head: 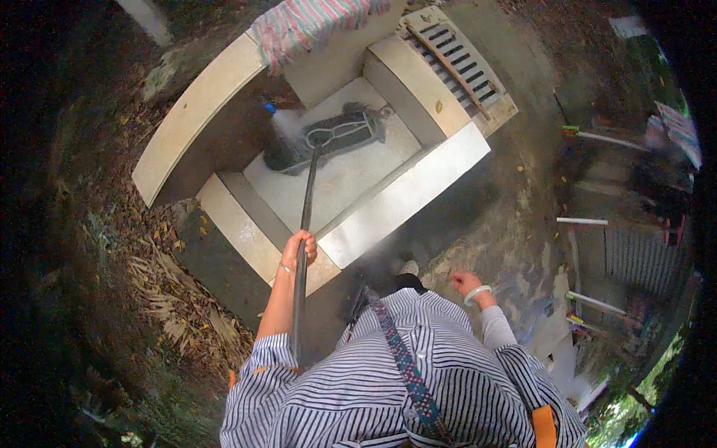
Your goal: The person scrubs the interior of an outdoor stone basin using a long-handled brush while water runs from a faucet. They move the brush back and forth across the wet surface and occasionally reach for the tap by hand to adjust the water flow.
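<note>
My left hand grips the dark pole of a flat mop. The mop's wide head, with a light wire frame, lies on the pale floor of a low-walled, tiled basin. Beside the mop head is a blurred clear plastic bottle with a blue cap. My right hand, with a pale bangle on the wrist, hangs at my right side with its fingers curled; it touches no tool. A small round drain shows at the basin floor's far corner.
A striped cloth hangs over the basin's far wall. A slotted grate with a wooden stick on it adjoins the basin at the upper right. Dry leaves cover the ground at the left. Several white-ended poles appear at the right.
</note>
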Available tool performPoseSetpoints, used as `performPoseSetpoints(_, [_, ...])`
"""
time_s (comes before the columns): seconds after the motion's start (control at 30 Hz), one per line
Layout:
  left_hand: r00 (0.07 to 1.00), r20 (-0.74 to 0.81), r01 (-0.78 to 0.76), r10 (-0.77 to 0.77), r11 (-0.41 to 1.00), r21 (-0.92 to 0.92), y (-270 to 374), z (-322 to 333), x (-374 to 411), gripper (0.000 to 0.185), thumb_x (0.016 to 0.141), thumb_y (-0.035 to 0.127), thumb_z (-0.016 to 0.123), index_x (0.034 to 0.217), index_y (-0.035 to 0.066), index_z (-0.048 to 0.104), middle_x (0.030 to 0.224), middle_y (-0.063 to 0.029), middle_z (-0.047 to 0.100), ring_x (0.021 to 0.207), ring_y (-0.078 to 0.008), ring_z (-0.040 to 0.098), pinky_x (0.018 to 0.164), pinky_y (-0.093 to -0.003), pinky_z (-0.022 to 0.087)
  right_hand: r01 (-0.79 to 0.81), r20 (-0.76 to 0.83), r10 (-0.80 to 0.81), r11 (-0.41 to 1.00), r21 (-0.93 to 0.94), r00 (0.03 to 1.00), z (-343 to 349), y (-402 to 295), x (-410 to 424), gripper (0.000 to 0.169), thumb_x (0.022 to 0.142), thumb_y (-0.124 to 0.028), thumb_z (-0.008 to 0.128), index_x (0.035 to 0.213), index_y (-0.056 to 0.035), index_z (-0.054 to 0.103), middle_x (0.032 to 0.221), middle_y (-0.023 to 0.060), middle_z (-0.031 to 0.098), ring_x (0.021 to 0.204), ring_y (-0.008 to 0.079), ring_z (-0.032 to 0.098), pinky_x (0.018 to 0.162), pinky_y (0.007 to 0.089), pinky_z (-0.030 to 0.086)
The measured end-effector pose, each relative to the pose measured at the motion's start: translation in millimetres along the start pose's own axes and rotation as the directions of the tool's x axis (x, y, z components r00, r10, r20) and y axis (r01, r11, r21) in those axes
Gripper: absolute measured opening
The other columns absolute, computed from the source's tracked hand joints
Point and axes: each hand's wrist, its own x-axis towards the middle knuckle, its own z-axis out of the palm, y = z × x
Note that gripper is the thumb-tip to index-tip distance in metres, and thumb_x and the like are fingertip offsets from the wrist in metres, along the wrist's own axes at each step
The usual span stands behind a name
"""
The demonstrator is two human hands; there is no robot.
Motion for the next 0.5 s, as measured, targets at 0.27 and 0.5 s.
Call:
performPoseSetpoints(0.27, [1.000, 0.011, 0.018, -0.017, 0.992, -0.121, -35.8, -21.9, -21.5, 0.022, 0.073, 0.018, 0.042, 0.053, 0.011, 0.038, 0.043, 0.0007, 0.037, 0.034, -0.0096, 0.035, 0.032, -0.0226, 0.031, -0.051, -0.105, 0.086, 0.954, 0.297, 0.991, -21.2, -16.8, 1.1, 0.028, 0.074, -0.013, 0.052, 0.101, -0.0062, 0.053, 0.088, 0.0093, 0.059, 0.076, 0.0189, 0.056, 0.067, 0.0290, 0.044])
performPoseSetpoints(0.5, [0.989, 0.106, -0.076, 0.106, 0.965, -0.251, -2.0, -0.6, 20.0, 0.019, 0.073, 0.018, 0.044, 0.056, 0.010, 0.039, 0.042, 0.0010, 0.036, 0.035, -0.0092, 0.035, 0.033, -0.0223, 0.031, -0.049, -0.024, 0.050, 0.998, 0.024, 0.998, -9.2, 2.1, -7.1, 0.029, 0.073, -0.018, 0.053, 0.100, -0.0049, 0.053, 0.086, 0.0116, 0.059, 0.076, 0.0195, 0.057, 0.067, 0.0296, 0.044])
